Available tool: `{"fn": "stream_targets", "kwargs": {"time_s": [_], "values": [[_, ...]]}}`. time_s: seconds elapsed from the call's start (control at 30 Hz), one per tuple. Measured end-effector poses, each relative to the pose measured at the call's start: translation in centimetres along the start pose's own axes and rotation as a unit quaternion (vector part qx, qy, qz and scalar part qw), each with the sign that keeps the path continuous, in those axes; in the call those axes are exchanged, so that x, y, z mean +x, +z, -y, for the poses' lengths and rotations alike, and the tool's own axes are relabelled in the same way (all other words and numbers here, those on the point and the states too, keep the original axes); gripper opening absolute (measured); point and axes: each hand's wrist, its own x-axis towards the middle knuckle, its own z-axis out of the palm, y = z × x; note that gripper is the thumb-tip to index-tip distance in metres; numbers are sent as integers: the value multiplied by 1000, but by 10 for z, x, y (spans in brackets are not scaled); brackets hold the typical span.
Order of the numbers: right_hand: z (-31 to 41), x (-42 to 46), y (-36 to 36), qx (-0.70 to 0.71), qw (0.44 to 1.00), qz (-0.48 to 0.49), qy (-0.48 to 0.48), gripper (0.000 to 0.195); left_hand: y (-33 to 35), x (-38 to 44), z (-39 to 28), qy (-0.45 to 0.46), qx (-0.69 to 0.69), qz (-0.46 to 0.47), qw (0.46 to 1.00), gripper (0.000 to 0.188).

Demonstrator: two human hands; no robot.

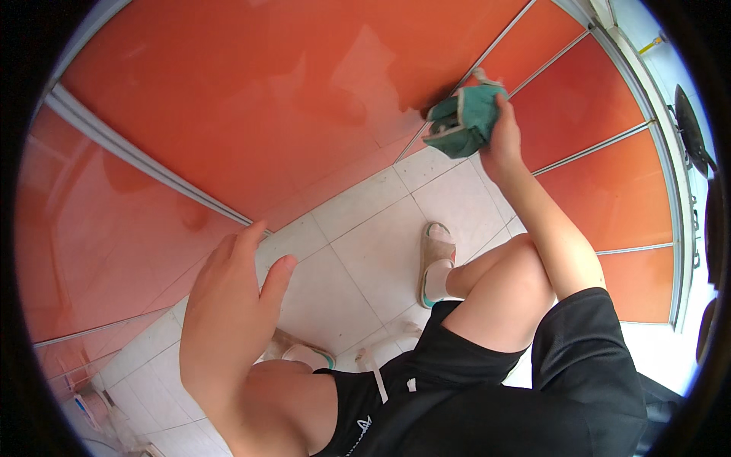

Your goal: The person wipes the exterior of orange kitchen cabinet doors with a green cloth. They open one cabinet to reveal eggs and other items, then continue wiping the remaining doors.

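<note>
My right hand [505,134] grips a bunched green cloth [471,117] with pale edging. The cloth is against the glossy orange cabinet fronts, by the thin metal strip between a wide panel [274,103] and the narrower panels to its right. Part of the cloth hides that strip. My left hand [234,291] is raised with the thumb apart from the fingers and holds nothing. In the picture its fingertips overlap the lower end of a silver metal trim [154,157]; whether they touch it I cannot tell.
White floor tiles [365,263] run up to the cabinet base. My slippered foot [438,245] stands near it. A dark pan [691,131] hangs at the right rim, beyond the metal counter edge [665,143]. A round pinkish container [94,408] sits at the lower left.
</note>
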Motion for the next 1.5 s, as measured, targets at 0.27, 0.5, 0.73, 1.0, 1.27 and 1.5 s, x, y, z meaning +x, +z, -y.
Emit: {"fn": "stream_targets", "kwargs": {"time_s": [0.27, 0.5, 0.73, 1.0, 1.27, 1.5], "values": [[22, -17, 15, 7, 936, -7, -351, 32, -4, -17, -3, -9, -9, -2, 1000, 49], [-18, -53, 89, -356, 669, 123, -641, 30, 0, -13, -11, -6, 8, 22, 1000, 49], [-26, -51, 86, -437, 434, 293, -731, 41, 0, -9, -11, -3, 20, 35, 999, 49], [-40, -43, 68, -506, 541, 225, -632, 31, -4, -13, -12, -2, 19, 12, 1000, 48], [2, -26, 67, -376, 705, 83, -595, 38, -6, -12, -13, -20, 2, 28, 999, 47], [-32, -41, 69, -323, 728, 144, -587, 29, -2, -7, -15, -17, 20, 20, 999, 47]]}}
